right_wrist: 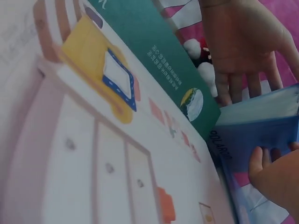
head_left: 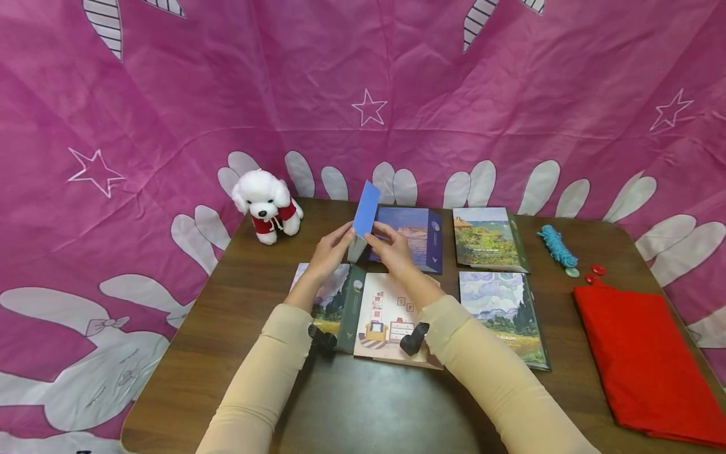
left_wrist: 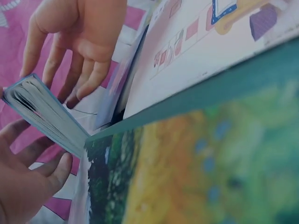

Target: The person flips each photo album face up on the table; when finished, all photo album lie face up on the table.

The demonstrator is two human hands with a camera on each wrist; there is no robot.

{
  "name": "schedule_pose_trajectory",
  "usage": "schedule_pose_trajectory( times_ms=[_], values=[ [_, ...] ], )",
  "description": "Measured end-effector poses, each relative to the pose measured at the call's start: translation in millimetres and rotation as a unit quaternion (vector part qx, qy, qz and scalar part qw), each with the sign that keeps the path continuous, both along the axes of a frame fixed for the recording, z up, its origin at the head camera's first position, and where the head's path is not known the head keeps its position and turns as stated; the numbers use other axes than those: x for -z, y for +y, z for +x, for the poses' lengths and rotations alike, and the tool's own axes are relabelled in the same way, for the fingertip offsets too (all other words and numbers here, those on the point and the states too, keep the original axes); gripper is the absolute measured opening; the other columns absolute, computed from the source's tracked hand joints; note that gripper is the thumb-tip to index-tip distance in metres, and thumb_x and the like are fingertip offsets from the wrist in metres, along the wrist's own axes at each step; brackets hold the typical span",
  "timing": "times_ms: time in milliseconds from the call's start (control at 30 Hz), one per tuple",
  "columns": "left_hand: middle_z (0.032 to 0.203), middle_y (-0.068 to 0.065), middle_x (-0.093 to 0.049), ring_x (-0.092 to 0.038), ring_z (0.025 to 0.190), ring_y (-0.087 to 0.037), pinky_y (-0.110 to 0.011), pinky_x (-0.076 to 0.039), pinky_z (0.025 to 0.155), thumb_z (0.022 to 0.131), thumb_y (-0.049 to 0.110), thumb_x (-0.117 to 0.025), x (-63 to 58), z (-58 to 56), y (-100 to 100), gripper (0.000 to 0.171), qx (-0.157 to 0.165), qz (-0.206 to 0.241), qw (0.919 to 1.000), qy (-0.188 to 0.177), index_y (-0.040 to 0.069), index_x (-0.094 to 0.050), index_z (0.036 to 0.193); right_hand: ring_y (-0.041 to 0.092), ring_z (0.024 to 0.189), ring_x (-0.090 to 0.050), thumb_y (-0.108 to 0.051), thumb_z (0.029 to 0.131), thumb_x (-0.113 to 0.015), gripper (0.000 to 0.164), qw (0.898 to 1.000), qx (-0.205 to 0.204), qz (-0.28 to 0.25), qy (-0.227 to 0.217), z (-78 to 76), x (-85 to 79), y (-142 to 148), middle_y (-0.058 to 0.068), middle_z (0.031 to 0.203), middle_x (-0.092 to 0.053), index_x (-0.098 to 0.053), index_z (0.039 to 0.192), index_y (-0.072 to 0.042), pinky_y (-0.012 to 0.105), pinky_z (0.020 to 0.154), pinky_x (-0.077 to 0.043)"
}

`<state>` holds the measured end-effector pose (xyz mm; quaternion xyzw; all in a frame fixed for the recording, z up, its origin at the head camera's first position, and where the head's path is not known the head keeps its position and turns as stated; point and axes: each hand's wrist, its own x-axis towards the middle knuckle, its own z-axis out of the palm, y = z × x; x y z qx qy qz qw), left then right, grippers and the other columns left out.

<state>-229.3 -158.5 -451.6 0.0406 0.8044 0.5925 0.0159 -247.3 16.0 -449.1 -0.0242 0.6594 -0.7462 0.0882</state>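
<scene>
A small blue album point(head_left: 367, 208) is held on edge above the far middle of the table. My left hand point(head_left: 331, 252) grips its left side, and my right hand point(head_left: 395, 251) holds the right side, thumbs towards me. In the left wrist view, pale page edges show between the covers of the blue album point(left_wrist: 52, 116). Lettering reading "Polaroid" is on the blue album point(right_wrist: 257, 140) in the right wrist view. Under my forearms lie a green-spined landscape album point(head_left: 334, 309) and a pale album with a room drawing point(head_left: 391, 302). Behind the right hand is a dark blue album point(head_left: 411, 230).
A white plush dog point(head_left: 263, 202) sits at the back left. Two landscape albums, one at the back point(head_left: 484, 236) and one nearer point(head_left: 501, 315), lie right of centre. Further right are a turquoise cord bundle point(head_left: 558, 246), several buttons and a red cloth point(head_left: 646, 359).
</scene>
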Motion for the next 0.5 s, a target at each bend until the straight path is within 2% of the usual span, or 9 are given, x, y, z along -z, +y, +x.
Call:
schedule_pose_trajectory(
  times_ms=[100,233,400,500],
  values=[
    [0.152,-0.011,-0.049,-0.051,0.135,-0.033,-0.049,-0.047,0.107,0.105,0.046,-0.049,2.1,-0.3,-2,0.057,-0.012,0.031,0.9994,-0.005,0.015,-0.048,0.153,0.034,0.134,-0.049,-0.012,0.100,-0.065,0.052,1.000,-0.017,0.000,0.010,0.7,3.3,-1,0.019,0.147,-0.049,-0.048,0.148,-0.003,0.047,0.109,-0.045],
    [0.149,-0.019,-0.051,-0.055,0.130,-0.037,-0.046,-0.050,0.104,0.107,0.036,-0.048,5.3,-2.3,-5,0.055,-0.032,0.084,0.9955,-0.031,0.007,-0.044,0.153,0.035,0.139,-0.045,-0.017,0.102,-0.062,0.058,0.998,-0.061,0.012,-0.004,0.8,6.6,-2,0.017,0.153,-0.044,-0.040,0.155,-0.009,0.050,0.112,-0.042],
    [0.141,-0.026,-0.055,-0.059,0.125,-0.040,-0.048,-0.051,0.102,0.108,0.022,-0.046,3.6,-2.9,-8,0.047,-0.081,0.189,0.9778,-0.042,0.003,-0.046,0.151,0.033,0.143,-0.040,-0.026,0.101,-0.063,0.065,0.991,-0.108,0.083,0.007,4.4,6.3,-8,0.013,0.159,-0.039,-0.034,0.159,-0.016,0.048,0.113,-0.040],
    [0.138,-0.027,-0.057,-0.062,0.119,-0.037,-0.046,-0.054,0.098,0.109,0.014,-0.043,3.2,-2.5,-10,0.043,-0.120,0.225,0.9663,-0.032,0.001,-0.048,0.150,0.031,0.147,-0.036,-0.029,0.100,-0.064,0.069,0.987,-0.125,0.104,0.012,6.4,5.4,-10,0.012,0.162,-0.035,-0.032,0.160,-0.017,0.047,0.115,-0.037]
  ],
)
